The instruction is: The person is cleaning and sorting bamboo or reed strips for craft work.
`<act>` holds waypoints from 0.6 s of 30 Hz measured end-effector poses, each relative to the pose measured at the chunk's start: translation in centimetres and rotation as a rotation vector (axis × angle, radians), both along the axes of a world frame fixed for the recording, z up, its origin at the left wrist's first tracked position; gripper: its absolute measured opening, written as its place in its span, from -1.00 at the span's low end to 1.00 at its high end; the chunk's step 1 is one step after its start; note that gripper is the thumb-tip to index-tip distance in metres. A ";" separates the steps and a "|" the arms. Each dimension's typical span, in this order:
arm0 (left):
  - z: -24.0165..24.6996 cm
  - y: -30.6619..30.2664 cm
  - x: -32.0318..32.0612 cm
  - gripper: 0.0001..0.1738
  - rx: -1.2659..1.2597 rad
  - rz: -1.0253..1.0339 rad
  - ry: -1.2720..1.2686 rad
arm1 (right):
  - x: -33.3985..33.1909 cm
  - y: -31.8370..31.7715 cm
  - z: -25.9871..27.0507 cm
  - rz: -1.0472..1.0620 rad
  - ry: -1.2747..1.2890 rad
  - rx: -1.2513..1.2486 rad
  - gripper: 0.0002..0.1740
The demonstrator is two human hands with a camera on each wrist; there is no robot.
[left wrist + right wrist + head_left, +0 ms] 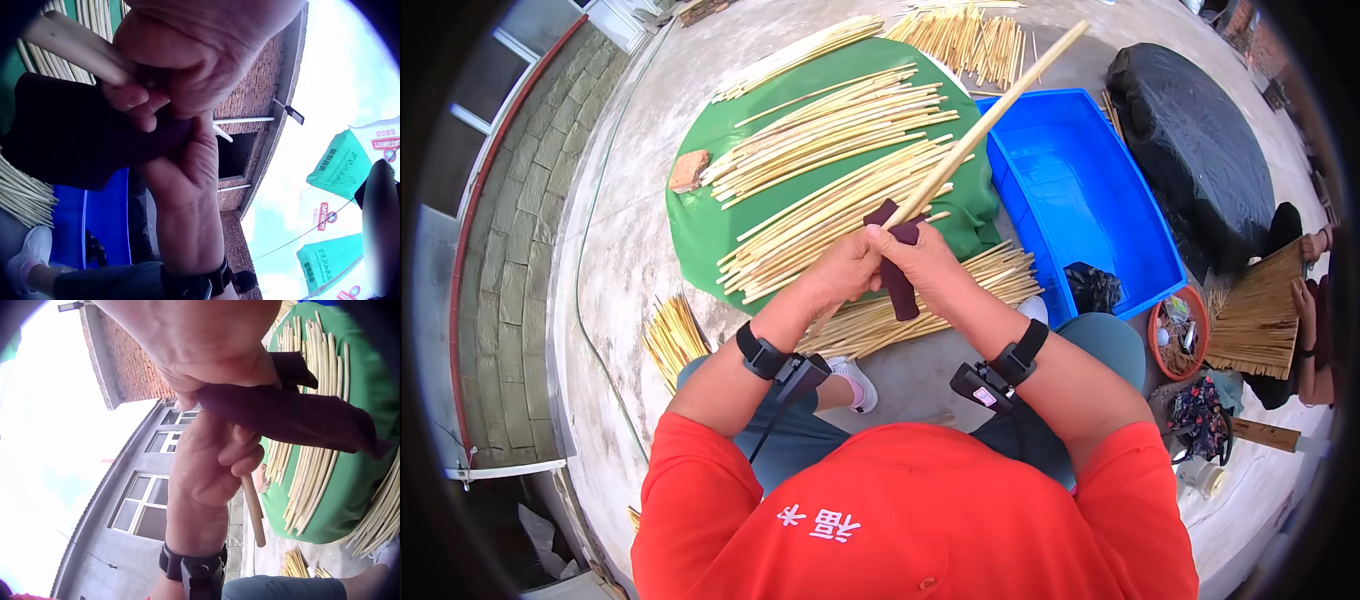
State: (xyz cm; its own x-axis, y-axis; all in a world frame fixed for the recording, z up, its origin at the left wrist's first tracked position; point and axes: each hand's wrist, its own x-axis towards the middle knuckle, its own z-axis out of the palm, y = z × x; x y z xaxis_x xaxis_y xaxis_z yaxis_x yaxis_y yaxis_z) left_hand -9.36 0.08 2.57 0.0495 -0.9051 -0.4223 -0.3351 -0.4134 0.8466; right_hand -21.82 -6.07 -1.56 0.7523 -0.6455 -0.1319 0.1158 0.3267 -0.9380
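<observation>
A long pale stalk (1000,105) slants from between my two hands up toward the far right. My left hand (847,268) grips its lower part, and the short lower end (253,515) pokes out below those fingers in the right wrist view. My right hand (927,265) holds a dark maroon cloth (903,290) wrapped about the stalk, thumb on top, close against the left hand. Loose cloth hangs down from this grip. Just beyond the hands, rows of similar stalks (830,215) lie on a round green cover (700,235).
A brick piece (689,171) sits at the cover's left edge. To the right stand a blue tub (1090,180) and an orange basin (1178,335); black sheeting (1190,150) lies behind. Stalk bundles (672,340) lie on the ground. Another person (1315,300) handles a woven stalk mat (1255,315).
</observation>
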 end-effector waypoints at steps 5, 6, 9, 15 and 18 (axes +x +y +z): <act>-0.5 3.6 -2.3 -0.67 0.109 0.029 0.377 | -2.4 -0.8 3.0 -0.297 -0.288 0.418 -0.77; -0.3 4.7 -2.1 -0.66 0.161 -0.008 0.451 | -2.5 -1.7 2.9 -0.393 -0.337 0.440 -0.78; -0.7 9.0 -0.6 -0.64 0.242 -0.063 0.510 | -4.7 -5.2 4.1 -0.521 -0.444 0.439 -0.78; 2.1 16.6 6.1 -0.72 0.305 0.026 0.343 | -9.3 -11.2 6.8 -0.878 -0.670 0.386 -0.81; 4.7 16.4 7.8 -0.74 0.132 0.260 -0.052 | -10.3 -12.7 6.4 -0.929 -0.634 0.332 -0.75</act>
State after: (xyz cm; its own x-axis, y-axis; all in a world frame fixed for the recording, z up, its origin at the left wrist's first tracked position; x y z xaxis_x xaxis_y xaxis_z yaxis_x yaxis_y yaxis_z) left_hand -1.53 16.52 7.29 0.2974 -0.7964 -0.5266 -0.2454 -0.5968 0.7639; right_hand -32.09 -18.73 4.79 0.0012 -0.9858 -0.1680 0.8550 0.0881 -0.5110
